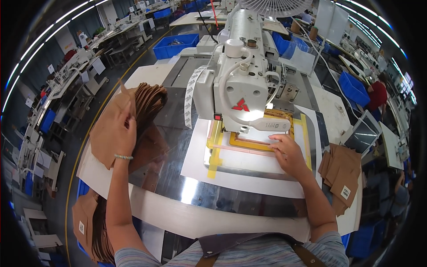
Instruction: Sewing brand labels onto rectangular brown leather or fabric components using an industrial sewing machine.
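My left hand (pixel 124 131) is closed on a brown fabric piece (pixel 106 133) at the top of a fanned stack (pixel 151 95), left of the white sewing machine (pixel 242 89). My right hand (pixel 282 151) is open, fingers loosely bent and touching the near right part of the yellow clamp frame (pixel 249 143) beneath the machine's head. Inside the frame lies a white surface, partly hidden by the head. A white sheet (pixel 195 164) with yellow tape strips (pixel 212 169) spreads around the frame on the metal plate (pixel 164 196).
More brown pieces lie at right (pixel 342 173) and lower left (pixel 89 227). A small screen (pixel 364 133) stands at right. Blue bins (pixel 171 46) sit behind. A person in red (pixel 378 93) and other workers are at right. An aisle with a yellow floor line runs along the left.
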A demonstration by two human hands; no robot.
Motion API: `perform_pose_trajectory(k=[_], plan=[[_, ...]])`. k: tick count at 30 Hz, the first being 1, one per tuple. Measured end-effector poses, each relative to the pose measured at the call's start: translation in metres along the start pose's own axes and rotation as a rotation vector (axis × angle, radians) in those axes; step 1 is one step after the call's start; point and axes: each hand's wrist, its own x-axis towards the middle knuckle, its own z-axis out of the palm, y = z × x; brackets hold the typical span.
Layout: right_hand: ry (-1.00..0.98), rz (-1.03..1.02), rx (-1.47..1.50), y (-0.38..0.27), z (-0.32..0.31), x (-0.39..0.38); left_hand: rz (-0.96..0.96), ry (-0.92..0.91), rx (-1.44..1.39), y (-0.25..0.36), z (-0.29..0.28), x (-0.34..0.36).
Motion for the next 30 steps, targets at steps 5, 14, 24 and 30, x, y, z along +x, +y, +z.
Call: perform_pose_trajectory(k=[5,14,24,30], plan=[[-0.188,-0.263,-0.016,-0.051,0.011,0.027,0.432,-0.465,0.181,0.077,0.001,-0.098],[-0.177,-0.601,-0.532,-0.077,0.114,0.033,0.462,-0.515,0.261,0.077,-0.008,-0.148],[-0.038,-0.598,-0.444,-0.074,0.132,0.045,0.187,-0.363,0.361,0.023,-0.089,-0.186],[-0.029,-0.606,-0.503,-0.068,0.127,0.046,0.232,-0.412,0.533,-0.007,-0.094,-0.165]])
